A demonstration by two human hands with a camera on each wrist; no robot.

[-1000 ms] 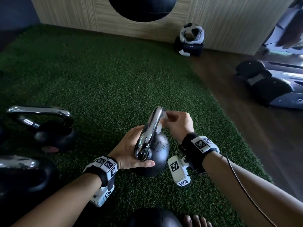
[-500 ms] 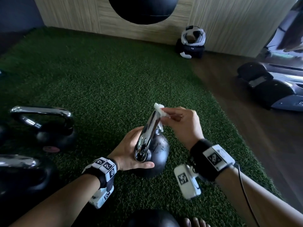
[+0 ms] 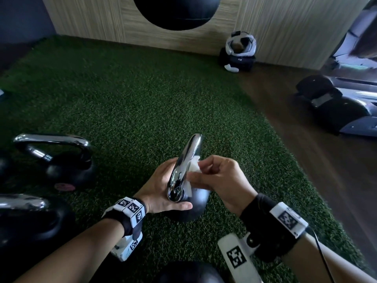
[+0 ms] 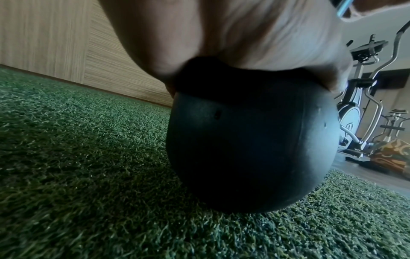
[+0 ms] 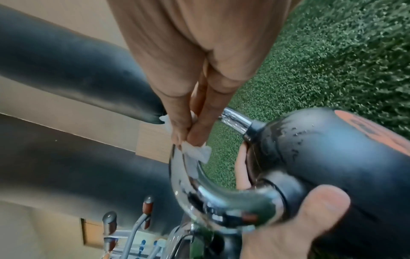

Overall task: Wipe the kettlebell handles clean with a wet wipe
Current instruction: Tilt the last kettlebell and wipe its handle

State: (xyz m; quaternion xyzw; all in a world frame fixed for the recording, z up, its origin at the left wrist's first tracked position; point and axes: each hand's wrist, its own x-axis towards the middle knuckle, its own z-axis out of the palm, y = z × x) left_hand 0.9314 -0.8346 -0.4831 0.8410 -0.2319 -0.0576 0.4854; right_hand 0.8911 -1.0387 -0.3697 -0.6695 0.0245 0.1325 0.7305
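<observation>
A black kettlebell [image 3: 196, 203] with a chrome handle [image 3: 184, 166] stands on the green turf in front of me. My left hand [image 3: 161, 193] grips its body just below the handle, thumb across the front; the left wrist view shows the palm over the black ball [image 4: 250, 145]. My right hand [image 3: 216, 178] pinches a white wet wipe [image 3: 192, 170] between thumb and fingers and presses it against the handle's right side. In the right wrist view the wipe [image 5: 195, 152] lies on the chrome handle [image 5: 199, 185] under the pinching fingertips [image 5: 190, 135].
Two more kettlebells stand at the left, one [image 3: 59, 158] further off and one [image 3: 28, 217] near me; another black ball [image 3: 189, 272] shows at the bottom edge. A headset [image 3: 239, 52] sits by the wood wall. Exercise machines [image 3: 342, 111] stand on the wood floor at the right.
My right hand has slid the wipe from the far top of the handle down its right side toward me. The left hand has kept its hold on the kettlebell.
</observation>
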